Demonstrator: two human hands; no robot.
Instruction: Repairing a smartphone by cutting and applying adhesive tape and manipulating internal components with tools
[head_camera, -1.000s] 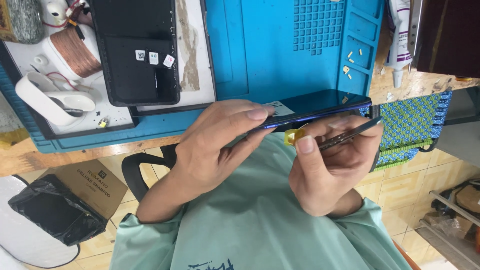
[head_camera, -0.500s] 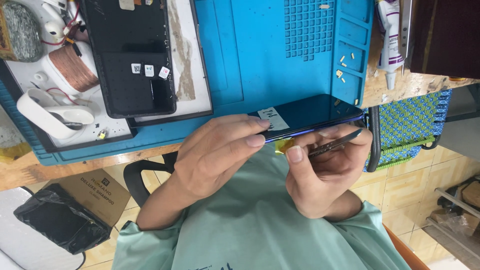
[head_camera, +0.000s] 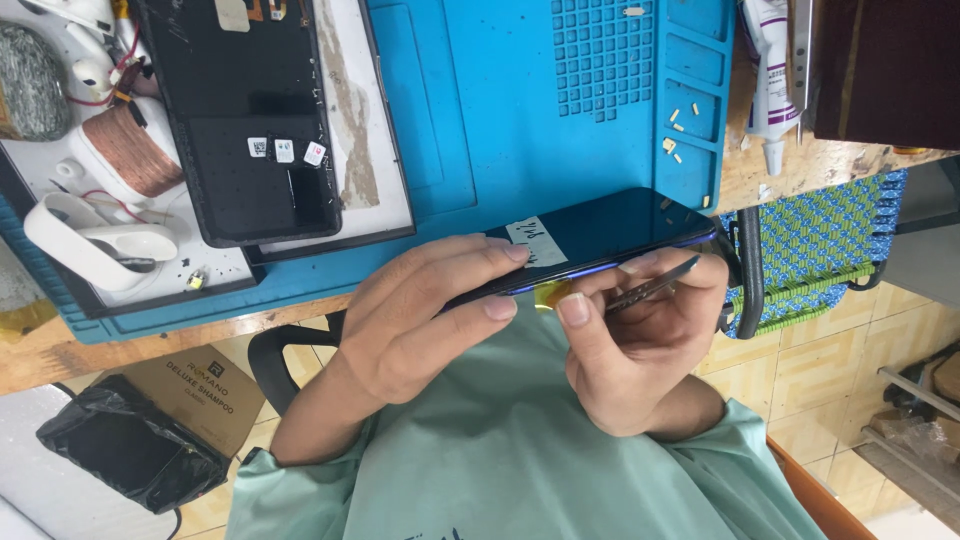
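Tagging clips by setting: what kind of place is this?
Most likely a phone repair bench. A blue repair mat with small screw compartments covers a wooden table, an opened device lies on it, and the hands hold a dark phone and a thin metal tool.

Left hand (head_camera: 420, 320) clasped; right hand (head_camera: 625, 345) pinching.

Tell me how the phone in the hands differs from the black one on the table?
The held phone is lifted and tilted, gripped by the left hand, with tweezers in the right hand at its edge; the black device lies flat on a white board, untouched. The held phone has a blue edge; the black device looks larger. Both are dark rectangles.
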